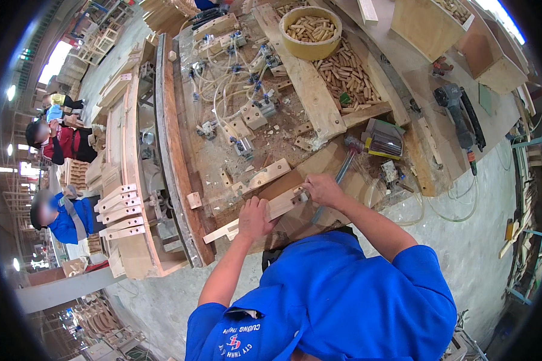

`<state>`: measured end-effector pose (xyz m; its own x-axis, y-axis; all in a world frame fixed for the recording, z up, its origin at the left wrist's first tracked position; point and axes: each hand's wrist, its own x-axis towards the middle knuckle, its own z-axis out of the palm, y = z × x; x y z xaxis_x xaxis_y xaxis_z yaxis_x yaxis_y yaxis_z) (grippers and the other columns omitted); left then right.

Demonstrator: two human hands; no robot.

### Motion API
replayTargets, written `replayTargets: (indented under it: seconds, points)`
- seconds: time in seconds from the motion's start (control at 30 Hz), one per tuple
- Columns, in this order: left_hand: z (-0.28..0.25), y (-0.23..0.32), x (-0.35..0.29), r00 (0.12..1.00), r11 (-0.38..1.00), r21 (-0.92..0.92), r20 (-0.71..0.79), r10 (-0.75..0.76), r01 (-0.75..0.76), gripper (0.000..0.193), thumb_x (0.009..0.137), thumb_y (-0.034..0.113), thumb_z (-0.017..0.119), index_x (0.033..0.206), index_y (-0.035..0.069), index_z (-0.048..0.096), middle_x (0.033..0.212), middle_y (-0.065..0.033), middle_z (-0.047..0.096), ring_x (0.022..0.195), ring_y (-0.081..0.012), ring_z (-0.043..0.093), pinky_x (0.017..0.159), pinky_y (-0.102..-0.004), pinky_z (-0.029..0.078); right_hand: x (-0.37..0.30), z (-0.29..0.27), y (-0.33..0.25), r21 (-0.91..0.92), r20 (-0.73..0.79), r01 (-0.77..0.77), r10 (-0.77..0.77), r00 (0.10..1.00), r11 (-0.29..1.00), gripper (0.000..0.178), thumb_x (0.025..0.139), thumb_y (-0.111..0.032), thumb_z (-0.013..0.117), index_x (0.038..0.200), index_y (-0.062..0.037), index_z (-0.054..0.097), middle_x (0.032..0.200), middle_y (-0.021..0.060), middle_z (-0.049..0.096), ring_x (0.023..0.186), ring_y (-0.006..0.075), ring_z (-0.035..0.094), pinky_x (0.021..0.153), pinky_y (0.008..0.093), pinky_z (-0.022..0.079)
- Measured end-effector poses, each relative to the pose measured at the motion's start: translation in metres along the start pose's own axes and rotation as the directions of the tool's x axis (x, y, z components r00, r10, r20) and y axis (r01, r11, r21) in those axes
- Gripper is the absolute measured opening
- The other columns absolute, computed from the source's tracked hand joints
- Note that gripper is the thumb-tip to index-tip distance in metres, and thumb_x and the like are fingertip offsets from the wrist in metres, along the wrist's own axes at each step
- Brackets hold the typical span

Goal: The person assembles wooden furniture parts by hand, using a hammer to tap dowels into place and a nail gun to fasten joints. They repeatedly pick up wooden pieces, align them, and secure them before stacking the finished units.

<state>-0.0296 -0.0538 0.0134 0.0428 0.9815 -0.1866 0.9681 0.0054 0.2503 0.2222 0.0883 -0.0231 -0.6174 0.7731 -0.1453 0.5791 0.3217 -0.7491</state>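
My left hand (256,218) is wrapped over a pale wooden piece (283,204) at the near edge of the workbench. My right hand (323,191) is closed at the far right end of that piece, beside its holes; whatever its fingers pinch is too small to make out. A light wooden strip (221,232) sticks out to the left from under my left hand. Just beyond my hands lies a drilled wooden block (270,174) on the bench. Wooden dowels (349,75) fill a compartment at the back right, and more lie in a round yellow tub (311,33).
Air cylinders with clear hoses (229,78) spread over the bench. On the right are a clear plastic box (384,138), a hammer (352,144) and a dark power tool (457,114). Drilled wooden parts (120,210) lie on the left bench, where other people (72,216) stand.
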Motion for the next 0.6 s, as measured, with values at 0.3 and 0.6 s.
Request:
replayTargets:
  seconds: [0.3, 0.6]
  points:
    - [-0.004, 0.002, 0.003, 1.000, 1.000, 0.003, -0.015, 0.015, -0.015, 0.062, 0.074, 0.043, 0.089, 0.119, 0.009, 0.064, 0.110, -0.0138, 0.058, 0.107, -0.0363, 0.060, 0.091, -0.0485, 0.052, 0.009, 0.009, -0.001, 0.040, -0.014, -0.045, 0.045, 0.999, 0.998, 0.042, 0.102, -0.041, 0.064, 0.093, -0.0010, 0.074, 0.085, 0.0272, 0.071, 0.083, 0.0462, 0.071, 0.076, 0.0534, 0.056]
    - [-0.004, 0.003, -0.001, 1.000, 1.000, -0.016, -0.003, -0.012, 0.012, 0.063, 0.071, 0.043, 0.090, 0.119, 0.009, 0.065, 0.111, -0.0142, 0.059, 0.108, -0.0359, 0.060, 0.090, -0.0485, 0.051, 0.009, -0.016, 0.004, 0.455, 0.189, -0.431, 0.389, 0.902, 0.779, 0.037, 0.098, -0.037, 0.075, 0.084, -0.0027, 0.073, 0.073, 0.0094, 0.072, 0.060, 0.0174, 0.065, 0.059, 0.0372, 0.053]
